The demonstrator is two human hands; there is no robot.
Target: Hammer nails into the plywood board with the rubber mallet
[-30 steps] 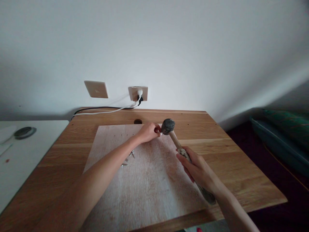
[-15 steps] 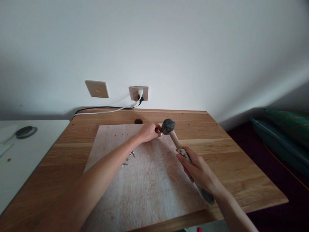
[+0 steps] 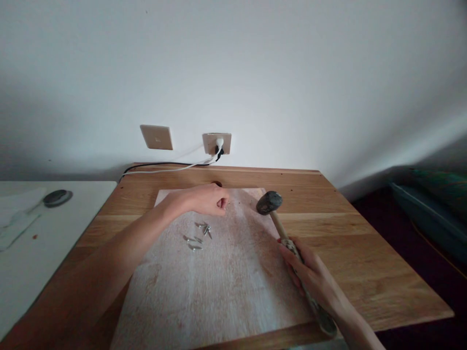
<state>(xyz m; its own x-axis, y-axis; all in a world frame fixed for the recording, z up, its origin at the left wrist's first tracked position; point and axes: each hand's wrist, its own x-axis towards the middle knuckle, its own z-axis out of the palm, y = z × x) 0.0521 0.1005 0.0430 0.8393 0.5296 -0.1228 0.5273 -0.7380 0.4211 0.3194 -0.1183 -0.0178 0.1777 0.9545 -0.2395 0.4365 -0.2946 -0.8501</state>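
My right hand [image 3: 310, 267] is wrapped round the handle of a mallet [image 3: 269, 202] with a dark head, tilted up and away from me over the right edge of a pale wooden board [image 3: 215, 287]. Near the board's far edge, my left hand [image 3: 213, 199] has its fingers curled together. Whatever they may pinch is too small or hidden to make out. Several small silvery metal pieces [image 3: 204, 228], pointed like nails or screws, lie loose on the board below the left hand. A few tiny dark dots show along the far part of the board, right of that hand.
The board lies on a wooden table [image 3: 365, 253] against a white wall. Cables [image 3: 164, 168] run from a wall socket [image 3: 221, 144]. A white surface [image 3: 40, 262] with a dark round object [image 3: 57, 198] stands at left; cushions [image 3: 430, 209] lie at right.
My left hand has moved left, away from the mallet head, uncovering more of the metal pieces. The mallet has shifted slightly right and towards me. The camera view has shifted a little.
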